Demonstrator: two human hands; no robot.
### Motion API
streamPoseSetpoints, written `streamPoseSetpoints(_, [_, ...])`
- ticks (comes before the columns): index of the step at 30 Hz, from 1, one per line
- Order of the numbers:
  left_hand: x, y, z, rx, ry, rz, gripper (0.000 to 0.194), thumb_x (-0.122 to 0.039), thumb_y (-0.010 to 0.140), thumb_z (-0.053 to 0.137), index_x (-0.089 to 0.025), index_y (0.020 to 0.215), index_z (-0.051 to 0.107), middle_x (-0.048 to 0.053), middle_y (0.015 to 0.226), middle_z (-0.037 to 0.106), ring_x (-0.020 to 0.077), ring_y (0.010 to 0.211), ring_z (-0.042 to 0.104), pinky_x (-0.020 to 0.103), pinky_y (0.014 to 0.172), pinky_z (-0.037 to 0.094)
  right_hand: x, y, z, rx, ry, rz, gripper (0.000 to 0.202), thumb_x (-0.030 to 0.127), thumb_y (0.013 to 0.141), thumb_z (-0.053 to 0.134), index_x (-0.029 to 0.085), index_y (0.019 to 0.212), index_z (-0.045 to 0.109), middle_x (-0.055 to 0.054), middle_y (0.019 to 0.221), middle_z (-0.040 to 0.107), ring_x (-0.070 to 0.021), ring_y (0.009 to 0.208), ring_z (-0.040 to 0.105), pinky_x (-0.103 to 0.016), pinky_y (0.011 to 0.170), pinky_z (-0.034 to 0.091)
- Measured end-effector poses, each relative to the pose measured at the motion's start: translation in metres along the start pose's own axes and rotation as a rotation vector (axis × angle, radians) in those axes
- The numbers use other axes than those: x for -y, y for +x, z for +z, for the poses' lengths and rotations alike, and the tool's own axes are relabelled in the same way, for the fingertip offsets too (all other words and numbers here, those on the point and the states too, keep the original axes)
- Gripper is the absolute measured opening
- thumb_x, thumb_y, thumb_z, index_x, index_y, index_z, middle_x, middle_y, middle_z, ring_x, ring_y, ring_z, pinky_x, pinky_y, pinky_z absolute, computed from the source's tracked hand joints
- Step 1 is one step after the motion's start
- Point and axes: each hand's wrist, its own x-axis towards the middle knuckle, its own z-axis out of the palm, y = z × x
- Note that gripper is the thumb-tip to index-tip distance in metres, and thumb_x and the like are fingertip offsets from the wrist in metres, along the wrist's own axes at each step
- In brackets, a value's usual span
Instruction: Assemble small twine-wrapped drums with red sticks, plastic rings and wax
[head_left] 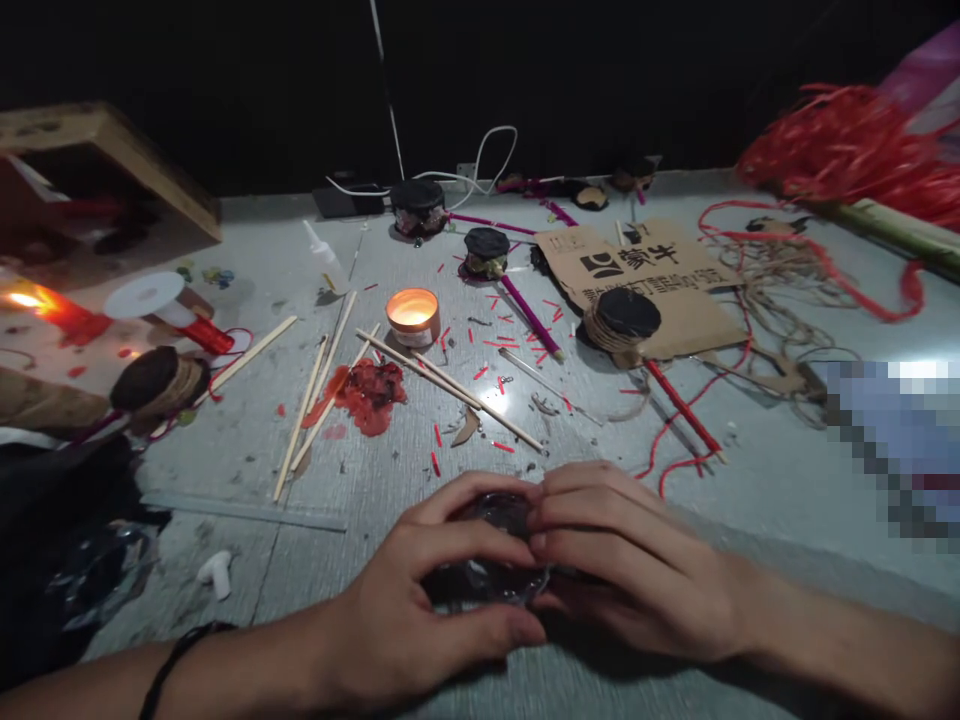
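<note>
Pressure on the dark, plastic-covered round piece (504,515) should be spread evenly around its rim, so that the glossy film is neither creased nor pulled to one side. The piece is held between both hands at the near edge of the work area, short of the wooden sticks (480,405); whether its underside is in contact with the tabletop (780,500) cannot be told.

The left hand (394,595) is curled around the left side, with its fingers laid over the top and far rim and its thumb extended along the near side. The right hand (645,560) is closed over the right side, fingertips brought up to those of the left. The piece is thus grasped by both; neither hand is released. It is best steadied by one hand while the film is smoothed by the other. Clear plastic should be kept well apart from the lit tealight candle (414,328), as it could be softened by heat.

Orientation: the glossy face appears to be turned upward, toward the camera. No long axis can be made out; the outline is roughly round, and much of it is covered by the fingers.
</note>
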Motion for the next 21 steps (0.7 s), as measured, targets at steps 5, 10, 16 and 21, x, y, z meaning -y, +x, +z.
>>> streamPoseSetpoints(5, [0.0005,-0.0009,-0.0008,-0.005,0.005,0.021,0.029,-0.026,0.086,0.092,-0.032,0.114,0.085,0.005,0.145,0.070,0.0215,0.133,0.069,0.034,0.118,0.055,0.0004,0.0027,-0.0019,-0.008,-0.031,-0.030,0.013,0.020,0.109,0.064,0.009,0.114,0.067,-0.011,0.104,0.077,-0.0222,0.107,0.072,-0.038,0.100,0.064])
streamPoseSetpoints(10, [0.0006,-0.0011,-0.0011,-0.012,0.045,0.020,0.028,-0.024,0.087,0.090,-0.033,0.114,0.085,0.007,0.150,0.067,0.0243,0.136,0.068,0.039,0.118,0.056,-0.0008,0.0031,-0.0022,-0.016,-0.040,-0.020,0.013,0.024,0.109,0.064,0.013,0.116,0.067,-0.011,0.102,0.079,-0.0230,0.105,0.075,-0.040,0.097,0.066])
streamPoseSetpoints(16, [-0.0021,-0.0036,0.0002,-0.048,0.155,0.031,0.020,-0.018,0.084,0.089,-0.025,0.102,0.082,0.010,0.147,0.068,0.0262,0.135,0.068,0.039,0.115,0.057,-0.0002,0.0013,-0.0025,-0.005,-0.078,-0.044,0.021,0.025,0.103,0.073,0.008,0.114,0.070,-0.013,0.100,0.078,-0.0243,0.100,0.075,-0.040,0.094,0.064])
streamPoseSetpoints(21, [-0.0054,-0.0035,0.0033,-0.157,0.263,0.098,0.024,-0.012,0.085,0.080,-0.023,0.106,0.077,0.009,0.133,0.070,0.0211,0.125,0.071,0.034,0.109,0.059,0.0010,0.0009,-0.0036,0.013,-0.140,-0.069,0.022,0.023,0.101,0.076,0.008,0.115,0.070,-0.010,0.094,0.075,-0.0227,0.086,0.072,-0.039,0.082,0.062])
